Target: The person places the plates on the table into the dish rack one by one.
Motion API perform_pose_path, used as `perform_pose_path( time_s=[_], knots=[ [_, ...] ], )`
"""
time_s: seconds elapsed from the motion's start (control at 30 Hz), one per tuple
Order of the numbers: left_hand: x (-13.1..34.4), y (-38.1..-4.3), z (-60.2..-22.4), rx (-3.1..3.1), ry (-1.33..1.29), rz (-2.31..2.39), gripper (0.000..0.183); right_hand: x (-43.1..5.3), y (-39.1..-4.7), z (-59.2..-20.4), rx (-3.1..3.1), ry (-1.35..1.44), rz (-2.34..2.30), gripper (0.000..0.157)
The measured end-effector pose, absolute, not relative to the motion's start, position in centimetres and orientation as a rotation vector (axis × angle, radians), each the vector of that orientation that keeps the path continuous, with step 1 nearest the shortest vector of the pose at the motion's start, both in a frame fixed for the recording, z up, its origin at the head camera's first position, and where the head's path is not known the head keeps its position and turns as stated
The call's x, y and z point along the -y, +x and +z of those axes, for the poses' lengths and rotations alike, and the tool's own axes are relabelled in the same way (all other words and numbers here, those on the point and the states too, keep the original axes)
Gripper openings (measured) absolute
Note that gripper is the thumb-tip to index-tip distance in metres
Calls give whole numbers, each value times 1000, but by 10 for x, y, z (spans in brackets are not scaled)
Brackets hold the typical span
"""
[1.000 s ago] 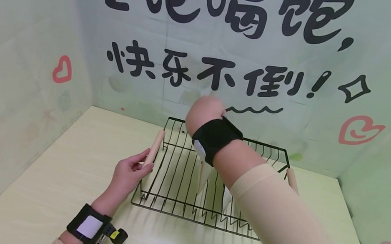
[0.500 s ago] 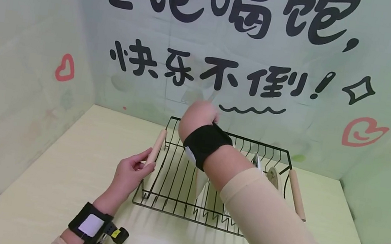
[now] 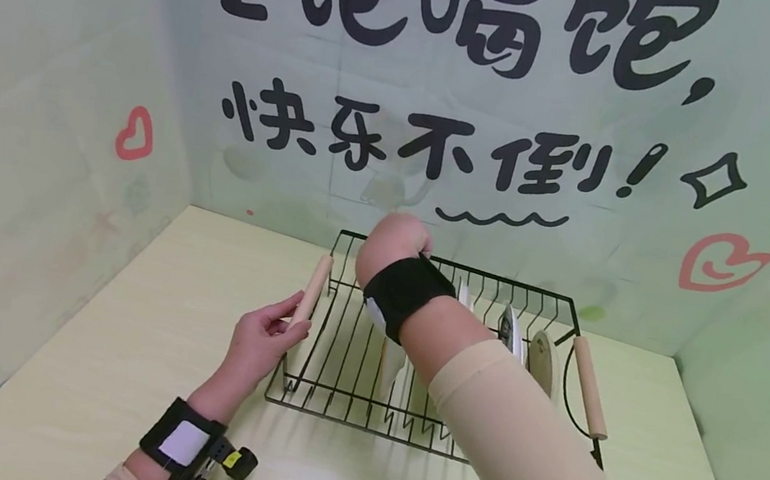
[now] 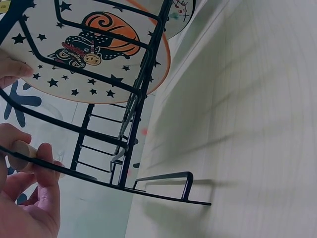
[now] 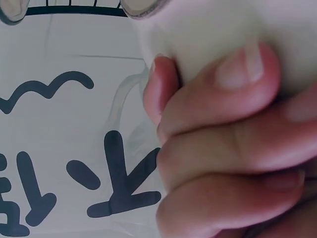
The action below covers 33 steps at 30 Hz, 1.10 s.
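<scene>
My left hand (image 3: 257, 345) grips the left wooden handle (image 3: 311, 295) of a black wire dish rack (image 3: 513, 282); in the left wrist view its fingers curl round the handle's end. Over the rack's middle, my right hand (image 3: 395, 246) holds the edge of a white plate (image 3: 391, 370) standing upright among the wires. The left wrist view shows this plate's orange rim (image 4: 168, 59), black stars and cartoon figure. Close up in the right wrist view, the curled fingers (image 5: 223, 148) lie against its pale surface. My right wrist and forearm hide much of the plate from the head view.
Toward the rack's right side, more plates stand upright, among them a beige one (image 3: 542, 359) and a dark-patterned one (image 3: 509, 329). A second wooden handle (image 3: 590, 387) is on that side. The table (image 3: 122, 300) meets a printed cloth backdrop (image 3: 330, 207) behind the rack.
My right hand has come down with the plate, lower into the rack, and shifted slightly left against it. The plates at the right have come into sight. My left hand keeps its grip.
</scene>
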<state>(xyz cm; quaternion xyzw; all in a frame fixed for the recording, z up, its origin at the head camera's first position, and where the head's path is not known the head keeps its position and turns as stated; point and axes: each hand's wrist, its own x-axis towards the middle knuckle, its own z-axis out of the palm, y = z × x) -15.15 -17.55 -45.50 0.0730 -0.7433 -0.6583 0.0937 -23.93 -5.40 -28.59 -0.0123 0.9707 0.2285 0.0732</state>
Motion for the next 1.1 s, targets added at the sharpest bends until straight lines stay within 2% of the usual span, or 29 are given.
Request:
perform_pose_path(
  time_s=[0.27, 0.43, 0.67, 0.77, 0.9, 0.97, 1.1],
  knots=[
    [175, -150, -456, 2222, 222, -1928, 52, 62, -229, -283, -2890, -40, 699, 21],
    [175, -150, -457, 2204, 215, -1942, 52, 70, -236, -294, -2894, 37, 714, 22],
    [172, -149, -459, 2211, 213, -1953, 52, 99, -381, -465, -2909, 170, 668, 29],
    [173, -149, -458, 2210, 205, -1948, 51, 96, -335, -417, -2891, 70, 690, 25],
    [176, -151, -456, 2187, 193, -1973, 51, 88, -241, -318, -2905, -143, 736, 23],
    [178, -151, -456, 2182, 188, -1993, 51, 87, -221, -297, -2902, -221, 774, 23],
    [178, -151, -456, 2200, 176, -2003, 51, 87, -209, -288, -2876, -309, 812, 21]
  ],
)
